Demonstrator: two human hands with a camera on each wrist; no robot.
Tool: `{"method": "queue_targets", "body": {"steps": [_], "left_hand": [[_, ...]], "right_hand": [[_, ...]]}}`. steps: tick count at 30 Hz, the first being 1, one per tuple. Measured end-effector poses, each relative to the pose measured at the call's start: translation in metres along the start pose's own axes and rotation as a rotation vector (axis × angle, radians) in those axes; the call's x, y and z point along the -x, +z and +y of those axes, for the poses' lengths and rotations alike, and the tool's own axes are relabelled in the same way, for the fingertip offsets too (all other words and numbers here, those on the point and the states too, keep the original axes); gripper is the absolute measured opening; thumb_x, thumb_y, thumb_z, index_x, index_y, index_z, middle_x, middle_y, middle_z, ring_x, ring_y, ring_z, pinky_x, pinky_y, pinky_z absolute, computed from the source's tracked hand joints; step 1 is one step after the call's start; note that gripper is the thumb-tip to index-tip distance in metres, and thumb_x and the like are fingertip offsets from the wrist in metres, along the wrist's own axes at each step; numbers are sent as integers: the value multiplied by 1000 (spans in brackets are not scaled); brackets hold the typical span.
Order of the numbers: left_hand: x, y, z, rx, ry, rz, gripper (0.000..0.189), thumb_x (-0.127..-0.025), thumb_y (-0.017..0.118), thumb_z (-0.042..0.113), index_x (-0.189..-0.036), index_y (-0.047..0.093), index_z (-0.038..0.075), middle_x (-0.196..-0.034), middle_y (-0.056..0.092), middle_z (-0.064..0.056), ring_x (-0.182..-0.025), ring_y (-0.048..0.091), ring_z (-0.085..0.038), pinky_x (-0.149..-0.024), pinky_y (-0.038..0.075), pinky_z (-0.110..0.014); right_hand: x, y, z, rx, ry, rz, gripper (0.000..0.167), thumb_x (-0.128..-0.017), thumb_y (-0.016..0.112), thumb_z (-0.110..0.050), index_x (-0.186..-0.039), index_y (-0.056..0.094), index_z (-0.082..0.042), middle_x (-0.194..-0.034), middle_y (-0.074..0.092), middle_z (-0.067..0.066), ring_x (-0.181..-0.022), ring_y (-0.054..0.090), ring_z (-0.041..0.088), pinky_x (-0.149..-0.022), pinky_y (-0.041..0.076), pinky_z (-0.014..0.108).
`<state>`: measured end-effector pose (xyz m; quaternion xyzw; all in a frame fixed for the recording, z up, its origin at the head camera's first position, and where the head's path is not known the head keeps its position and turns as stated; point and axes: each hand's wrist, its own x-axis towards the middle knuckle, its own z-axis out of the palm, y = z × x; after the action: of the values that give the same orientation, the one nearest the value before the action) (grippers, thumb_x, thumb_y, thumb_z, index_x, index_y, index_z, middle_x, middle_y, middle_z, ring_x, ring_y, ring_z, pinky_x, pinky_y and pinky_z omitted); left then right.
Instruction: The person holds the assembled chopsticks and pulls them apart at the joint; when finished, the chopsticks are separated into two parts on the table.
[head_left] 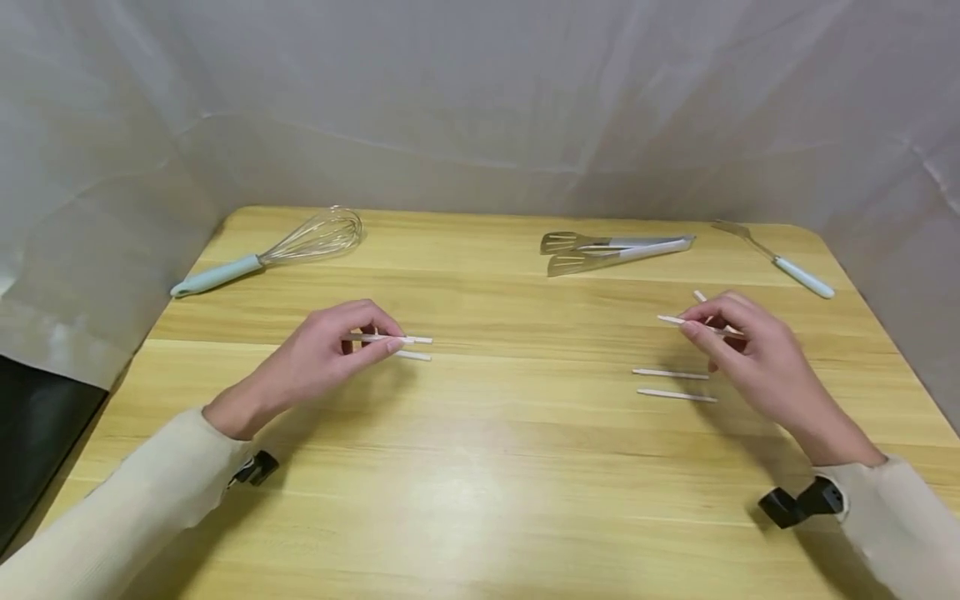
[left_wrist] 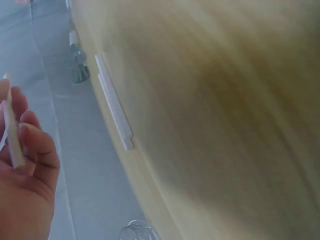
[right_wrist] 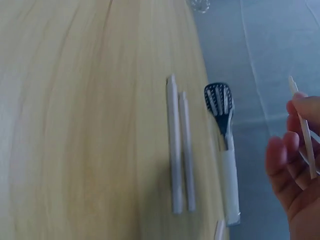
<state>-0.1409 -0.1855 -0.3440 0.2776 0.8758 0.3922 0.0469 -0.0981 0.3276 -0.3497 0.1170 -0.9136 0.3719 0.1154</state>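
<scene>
A thin white stick (left_wrist: 14, 132) is being pinched in the left hand (head_left: 322, 354) above the wooden table (head_left: 525, 467), where two similar sticks (left_wrist: 115, 102) are being supported. A second stick (right_wrist: 305, 135) is being pinched in the right hand (head_left: 757, 358), near a parallel pair of sticks (right_wrist: 173, 145) being supported likewise.

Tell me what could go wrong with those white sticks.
The right hand pinches one stick, which may slip and drop onto the table.
The left hand holds another stick above the left pair of sticks; dipping low might nudge them.
The right pair of sticks lies close together, so lifting one might disturb the other.
</scene>
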Motion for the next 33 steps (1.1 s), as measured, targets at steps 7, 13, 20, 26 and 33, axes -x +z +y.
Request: {"method": "queue_targets", "body": {"steps": [7, 13, 20, 26, 33], "left_hand": [[2, 3, -6, -27, -8, -44, 11, -109, 70, 23, -116, 80, 24, -103, 73, 6, -93, 60, -14, -75, 50, -25], [4, 3, -11, -55, -30, -65, 11, -108, 72, 24, -117, 79, 24, -101, 72, 5, -89, 59, -15, -70, 47, -25], [4, 6, -14, -73, -63, -101, 7, -108, 72, 22, -114, 75, 21, -104, 74, 5, -95, 63, -16, -78, 52, -27], [7, 7, -14, -147, -68, -126, 6, -109, 70, 27, -111, 72, 22, -98, 71, 7, -91, 63, -14, -76, 52, -29], [9, 11, -17, -280, 20, -129, 4, -108, 73, 30, -109, 72, 26, -101, 69, 15, -92, 63, -5, -82, 56, -32]], "right_hand": [[-1, 0, 17, 52, 9, -38, 14, -110, 67, -14, -121, 76, -13, -110, 67, -16, -102, 56, -5, -90, 40, 3], [-3, -1, 26, 77, 38, -91, 12, -108, 71, -15, -119, 76, -14, -112, 72, -4, -99, 59, -6, -88, 43, 6], [-3, 5, 34, 111, 47, -182, 8, -105, 75, -16, -113, 77, -16, -109, 71, 0, -92, 59, 2, -81, 45, 10], [-5, 12, 38, 133, 59, -233, 8, -104, 77, -19, -112, 78, -18, -103, 71, -1, -87, 56, 9, -74, 44, 17], [-9, 15, 40, 158, 34, -267, 6, -104, 78, -19, -110, 79, -20, -103, 73, -2, -88, 55, 8, -75, 43, 17]]}}
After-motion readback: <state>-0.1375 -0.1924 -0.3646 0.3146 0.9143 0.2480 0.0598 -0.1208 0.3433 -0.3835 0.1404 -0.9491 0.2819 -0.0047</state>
